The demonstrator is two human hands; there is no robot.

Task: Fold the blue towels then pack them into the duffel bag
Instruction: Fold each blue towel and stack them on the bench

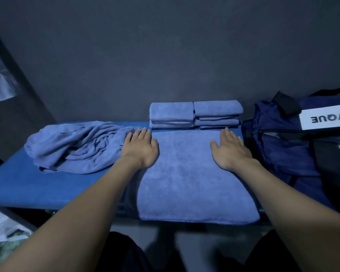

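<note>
On the left, a crumpled towel (75, 148) waits unfolded; left hand (140, 149) and right hand (231, 151) press flat, fingers straight, gripping nothing, on the spread towel (188, 179). Folded towels (195, 114) stacked behind; duffel bag (294, 146) far right, nothing packed yet, seemingly.

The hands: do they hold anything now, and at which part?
Nothing is held. The left hand and right hand lie flat, fingers straight, on the far part of the spread towel.
</note>
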